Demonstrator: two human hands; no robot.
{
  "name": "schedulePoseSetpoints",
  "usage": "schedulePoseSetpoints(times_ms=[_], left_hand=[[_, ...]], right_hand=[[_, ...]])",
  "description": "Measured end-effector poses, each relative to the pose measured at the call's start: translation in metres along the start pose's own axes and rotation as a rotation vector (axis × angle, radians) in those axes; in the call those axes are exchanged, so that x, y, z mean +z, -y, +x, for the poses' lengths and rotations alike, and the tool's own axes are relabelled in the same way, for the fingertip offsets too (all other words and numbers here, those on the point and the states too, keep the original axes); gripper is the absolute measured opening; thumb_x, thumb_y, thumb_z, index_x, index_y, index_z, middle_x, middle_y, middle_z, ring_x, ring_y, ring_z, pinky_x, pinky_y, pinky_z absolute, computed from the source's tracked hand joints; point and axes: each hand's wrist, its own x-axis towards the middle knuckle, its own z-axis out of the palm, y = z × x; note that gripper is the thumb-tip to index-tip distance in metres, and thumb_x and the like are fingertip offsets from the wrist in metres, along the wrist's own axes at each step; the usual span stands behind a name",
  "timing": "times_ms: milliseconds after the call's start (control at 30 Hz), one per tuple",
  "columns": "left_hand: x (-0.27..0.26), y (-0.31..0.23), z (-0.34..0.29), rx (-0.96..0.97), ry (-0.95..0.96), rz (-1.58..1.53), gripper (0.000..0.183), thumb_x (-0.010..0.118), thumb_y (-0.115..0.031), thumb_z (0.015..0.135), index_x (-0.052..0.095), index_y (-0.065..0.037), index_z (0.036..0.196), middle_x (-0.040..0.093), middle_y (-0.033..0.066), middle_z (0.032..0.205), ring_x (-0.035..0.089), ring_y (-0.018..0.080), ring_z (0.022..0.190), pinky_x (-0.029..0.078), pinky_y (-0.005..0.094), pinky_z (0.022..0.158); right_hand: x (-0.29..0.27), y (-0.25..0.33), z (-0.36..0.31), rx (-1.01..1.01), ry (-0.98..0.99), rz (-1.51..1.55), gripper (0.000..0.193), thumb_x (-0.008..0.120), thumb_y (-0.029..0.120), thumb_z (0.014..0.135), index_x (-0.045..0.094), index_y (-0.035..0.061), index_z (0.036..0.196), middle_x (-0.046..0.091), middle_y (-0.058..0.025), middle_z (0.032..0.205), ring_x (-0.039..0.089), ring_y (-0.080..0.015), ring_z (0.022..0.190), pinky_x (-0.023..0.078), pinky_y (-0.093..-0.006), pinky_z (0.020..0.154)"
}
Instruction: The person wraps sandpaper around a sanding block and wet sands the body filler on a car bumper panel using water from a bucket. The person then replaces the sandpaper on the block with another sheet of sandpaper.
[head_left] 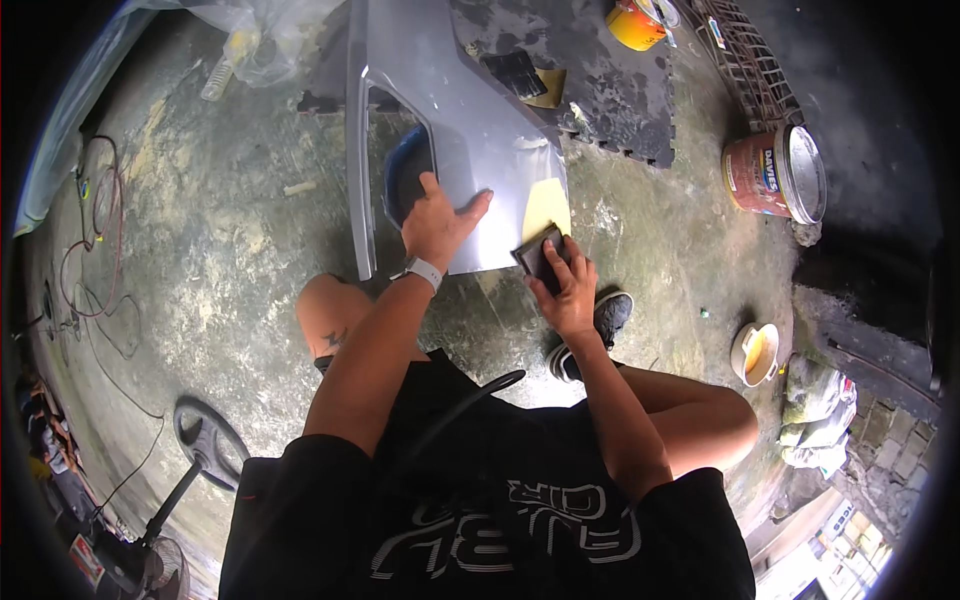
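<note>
Silver panel, left hand at its opening, grip unclear; dark block in the grip of the right hand.

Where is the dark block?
In the head view, right of centre, the dark block is in the right hand, below the cream patch on the silver panel.

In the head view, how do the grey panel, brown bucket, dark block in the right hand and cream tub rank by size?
1. Grey panel, by far largest
2. Brown bucket
3. Dark block and cream tub: too alike to rank; the right hand partly covers the block.
</note>
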Motion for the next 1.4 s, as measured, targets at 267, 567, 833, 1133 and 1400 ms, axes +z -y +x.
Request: schedulePoseSetpoints(times_ms=[267, 567, 833, 1133, 1400], left_hand=[[0.003, -0.003, -0.003, 0.036, -0.014, -0.020, 0.082, 0.075, -0.069, 0.082, 0.042, 0.000, 0.113, 0.072, 0.0281, 0.085, 0.073, 0.0477, 0.080, 0.060, 0.0538, 0.073], [-0.003, -0.002, -0.001, 0.007, 0.000, 0.018, 0.079, 0.076, -0.067, 0.083, 0.042, -0.002, 0.111, 0.072, 0.0274, 0.084, 0.073, 0.0476, 0.081, 0.060, 0.0544, 0.074], [0.006, -0.003, 0.000, 0.053, -0.022, -0.008, 0.079, 0.076, -0.067, 0.083, 0.041, -0.002, 0.110, 0.072, 0.0274, 0.085, 0.073, 0.0484, 0.081, 0.060, 0.0541, 0.075], [0.001, -0.004, 0.001, 0.014, -0.010, 0.017, 0.083, 0.075, -0.069, 0.082, 0.043, 0.000, 0.114, 0.072, 0.0284, 0.084, 0.072, 0.0489, 0.081, 0.059, 0.0560, 0.075], [0.007, 0.002, 0.001, 0.042, -0.015, -0.032, 0.086, 0.074, -0.071, 0.081, 0.041, -0.001, 0.117, 0.072, 0.0283, 0.085, 0.072, 0.0484, 0.081, 0.059, 0.0559, 0.075]], right_hand=[[0.010, -0.011, 0.104, 0.150, 0.003, 0.020, 0.063, 0.080, 0.043, 0.086, 0.065, 0.0189, 0.142, 0.054, -0.0165, 0.150, 0.051, -0.0393, 0.128, 0.038, -0.0489, 0.113], [0.009, -0.006, 0.022, 0.058, -0.021, 0.012, 0.069, 0.085, 0.036, 0.079, 0.064, 0.0187, 0.143, 0.052, -0.0191, 0.150, 0.053, -0.0405, 0.125, 0.041, -0.0503, 0.108], [0.015, -0.029, 0.113, 0.183, 0.002, -0.038, 0.064, 0.077, 0.048, 0.087, 0.064, 0.0196, 0.142, 0.054, -0.0169, 0.149, 0.053, -0.0409, 0.128, 0.041, -0.0490, 0.111], [0.016, -0.027, 0.061, 0.130, -0.057, 0.023, 0.064, 0.082, 0.040, 0.083, 0.064, 0.0221, 0.142, 0.053, -0.0186, 0.149, 0.054, -0.0417, 0.124, 0.041, -0.0509, 0.109], [0.020, -0.038, 0.095, 0.140, -0.021, 0.003, 0.064, 0.080, 0.047, 0.084, 0.065, 0.0210, 0.141, 0.053, -0.0168, 0.150, 0.055, -0.0419, 0.122, 0.043, -0.0507, 0.108]])
